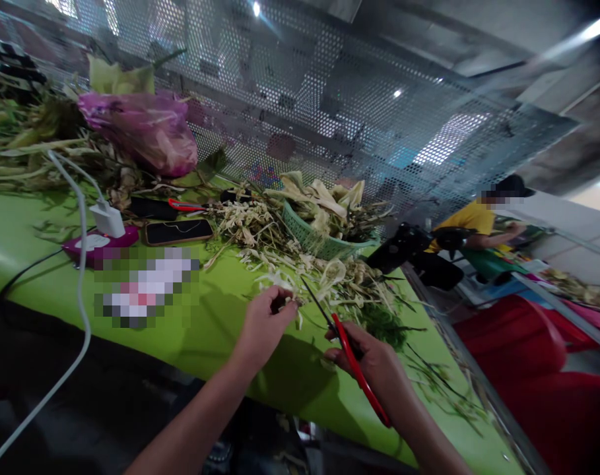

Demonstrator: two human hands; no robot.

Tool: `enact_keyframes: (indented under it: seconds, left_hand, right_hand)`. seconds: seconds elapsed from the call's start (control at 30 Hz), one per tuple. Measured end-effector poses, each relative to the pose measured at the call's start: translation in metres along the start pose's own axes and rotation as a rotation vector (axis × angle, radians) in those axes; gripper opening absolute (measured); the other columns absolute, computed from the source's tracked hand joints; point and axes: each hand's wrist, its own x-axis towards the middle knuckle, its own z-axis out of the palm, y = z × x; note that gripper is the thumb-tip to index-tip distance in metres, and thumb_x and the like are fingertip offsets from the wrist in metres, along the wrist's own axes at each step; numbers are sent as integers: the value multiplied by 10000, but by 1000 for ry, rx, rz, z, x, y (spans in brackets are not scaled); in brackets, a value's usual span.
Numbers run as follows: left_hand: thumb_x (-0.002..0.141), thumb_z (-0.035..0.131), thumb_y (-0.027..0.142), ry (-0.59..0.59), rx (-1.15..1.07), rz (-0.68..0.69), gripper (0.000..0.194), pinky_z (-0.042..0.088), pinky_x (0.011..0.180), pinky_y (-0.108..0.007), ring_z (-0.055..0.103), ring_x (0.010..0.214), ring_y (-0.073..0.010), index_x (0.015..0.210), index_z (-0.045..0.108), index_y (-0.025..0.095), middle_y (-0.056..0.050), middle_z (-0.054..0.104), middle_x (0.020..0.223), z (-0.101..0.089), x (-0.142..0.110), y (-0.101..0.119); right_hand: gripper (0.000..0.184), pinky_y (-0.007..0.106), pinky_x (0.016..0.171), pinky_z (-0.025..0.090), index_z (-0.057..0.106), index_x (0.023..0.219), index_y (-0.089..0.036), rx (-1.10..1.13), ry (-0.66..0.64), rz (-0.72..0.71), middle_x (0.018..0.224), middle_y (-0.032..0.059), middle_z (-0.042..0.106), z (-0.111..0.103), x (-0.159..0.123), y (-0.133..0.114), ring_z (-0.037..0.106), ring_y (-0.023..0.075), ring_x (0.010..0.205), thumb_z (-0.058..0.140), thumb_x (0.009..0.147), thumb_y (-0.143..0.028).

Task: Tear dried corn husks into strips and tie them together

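My right hand (371,359) is closed around red-handled scissors (352,363), their dark blades pointing up and left over the loose plant bits. To the left, my left hand (267,320) has its fingers pinched on a small pale plant piece (298,319), partly hidden by the fingertips. Just beyond both hands lies a heap of dried, pale plant trimmings (253,231). A green plastic basket (304,237) behind it holds wilted leaves and stalks. Fine green sprigs (386,323) lie to the right of the scissors.
A phone (179,231) and other red-handled scissors (185,205) lie left of the heap. Nearby, a white charger (106,218) sits in a purple power strip (126,241), its cable hanging over the table edge (215,376). A pink bag (141,132) stands behind. A person in yellow (470,221) works at right.
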Motion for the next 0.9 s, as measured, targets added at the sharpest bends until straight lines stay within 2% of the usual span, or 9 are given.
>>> enact_keyframes:
  seconds: [0.17, 0.33, 0.47, 0.57, 0.7, 0.77, 0.9]
  left_hand:
    - [736, 622, 317, 53, -200, -96, 187, 407, 660, -234, 533, 685, -113, 831, 622, 156, -6, 596, 745, -3, 4, -1]
    - [720, 640, 307, 109, -348, -170, 215, 438, 685, -249, 593, 714, -123, 871, 645, 154, -35, 638, 820, -9, 6, 5]
    - [697, 678, 321, 109, -432, -161, 231, 459, 685, -262, 623, 722, -137, 852, 635, 155, -31, 635, 796, -11, 7, 3]
    - [696, 687, 322, 102, -441, -162, 229, 468, 690, -269, 636, 738, -146, 843, 622, 159, -26, 634, 798, -12, 7, 1]
    - [686, 696, 306, 72, -430, -170, 219, 465, 688, -259, 619, 705, -128, 818, 617, 150, -16, 624, 759, -9, 6, 0]
    - [669, 709, 295, 60, -439, -161, 217, 459, 683, -246, 594, 666, -109, 796, 613, 147, -2, 611, 720, -6, 5, 0]
    - [634, 733, 284, 33, -443, -158, 231, 459, 689, -237, 563, 650, -96, 771, 611, 144, 5, 605, 706, -2, 2, 2]
  right_hand:
    - [299, 221, 516, 420, 612, 912, -200, -41, 85, 3, 682, 2, 650, -14, -2, 13, 572, 156, 566, 573, 775, -463]
    - [327, 246, 556, 466, 643, 1007, -238, -233, 20, -36, 785, 11, 708, -32, -3, 29, 642, 200, 639, 639, 737, -421]
    - [374, 319, 745, 508, 636, 1115, -267, -332, 21, -97, 1098, 50, 689, -31, 6, 49, 661, 272, 932, 612, 751, -349]
    - [424, 364, 831, 490, 588, 1208, -286, -393, 23, -128, 1180, 47, 648, -26, 15, 57, 630, 269, 1016, 553, 786, -301]
    - [328, 409, 852, 460, 616, 1153, -283, -389, 140, -141, 1133, 63, 648, -26, 22, 36, 602, 276, 1021, 494, 861, -369]
    - [288, 376, 883, 442, 637, 1094, -257, -236, 186, -213, 1119, 66, 648, -24, 26, 16, 588, 248, 1035, 474, 889, -375]
    - [244, 308, 792, 461, 664, 989, -221, 71, 177, -263, 992, 61, 677, -10, 39, -18, 617, 206, 915, 493, 892, -365]
